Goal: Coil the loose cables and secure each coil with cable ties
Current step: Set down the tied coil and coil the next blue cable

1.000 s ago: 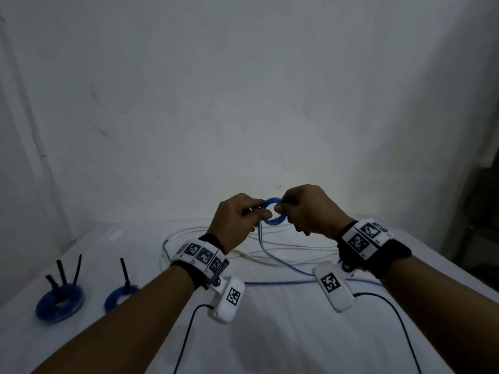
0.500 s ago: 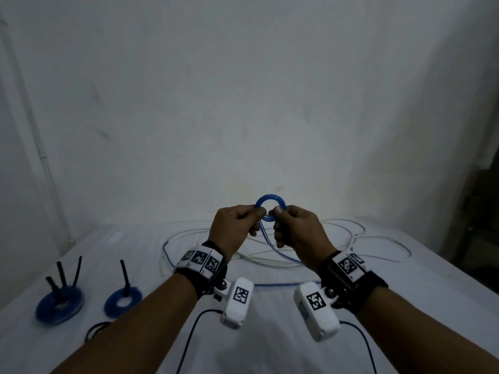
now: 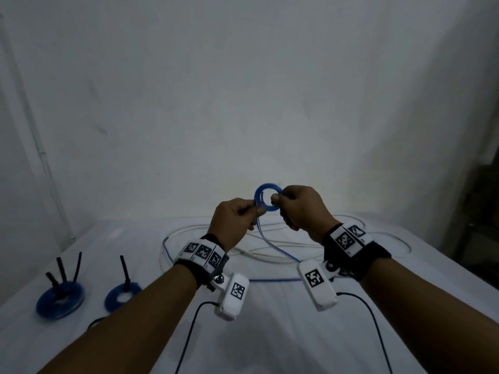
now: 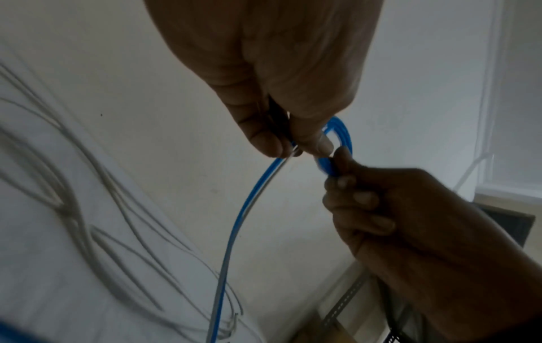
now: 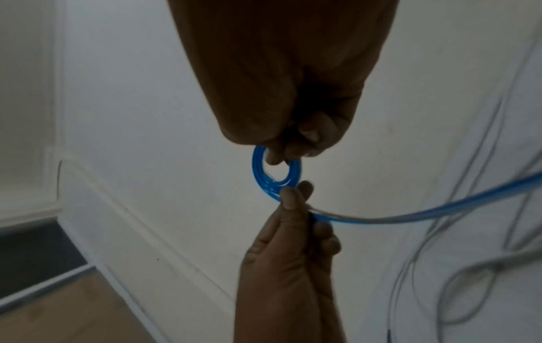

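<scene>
I hold a small blue cable coil in the air above the table, between both hands. My left hand pinches its lower left edge, where the loose blue cable runs down to the table. My right hand pinches the coil's right side with thumb and fingers. In the left wrist view the blue coil shows edge-on between the left fingertips and the right hand. The right wrist view shows the coil as a ring, with the cable tail trailing right.
Two finished blue coils with black ties sticking up lie at the table's left. Loose white cables sprawl across the far middle and right of the white table. Black wrist-camera leads hang near the front.
Both hands have lifted the coil a little higher. The right hand shifted its pinch from the lower edge to the right side, and the coil looks slightly fuller.
</scene>
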